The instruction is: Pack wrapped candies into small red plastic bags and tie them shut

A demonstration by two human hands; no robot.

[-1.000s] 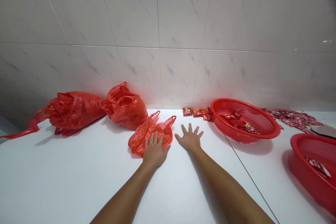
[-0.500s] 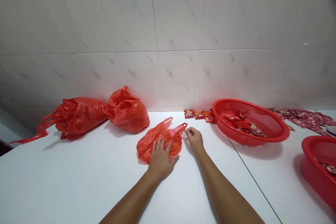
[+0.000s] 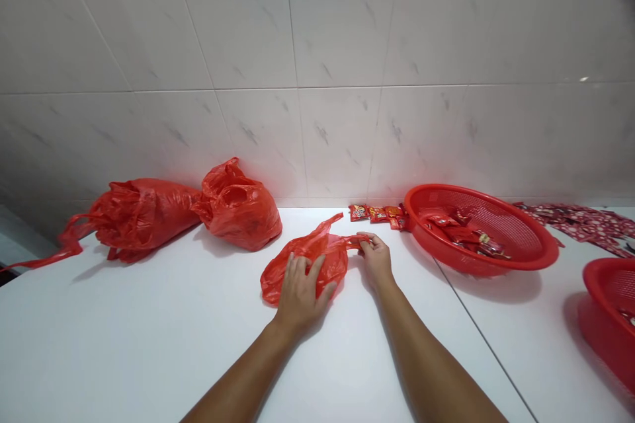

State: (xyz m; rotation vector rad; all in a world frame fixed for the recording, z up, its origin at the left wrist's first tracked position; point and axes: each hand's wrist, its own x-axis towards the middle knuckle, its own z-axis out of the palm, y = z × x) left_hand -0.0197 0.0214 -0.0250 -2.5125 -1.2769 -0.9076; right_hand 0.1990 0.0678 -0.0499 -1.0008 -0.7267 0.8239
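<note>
A small red plastic bag [image 3: 275,277] lies on the white table in front of me, its two loop handles toward the far side. My left hand [image 3: 303,291] rests on top of it with the fingers spread. At its right side, my right hand [image 3: 376,259] pinches one handle between thumb and fingers and stretches it to the right. The other handle sticks up loose and points to the far right. What the bag holds, if anything, cannot be made out.
Two fuller red plastic bags, one upright [image 3: 243,211] and one on its side [image 3: 153,215], stand by the tiled wall. At right is a red basket [image 3: 533,259] with small packets; more packets [image 3: 378,214] lie beside it. A second red basket [image 3: 602,277] is cut off by the edge.
My right hand has taken hold of the bag's right handle and drawn it out to the right. The left hand has shifted slightly on the bag. The view has moved a little.
</note>
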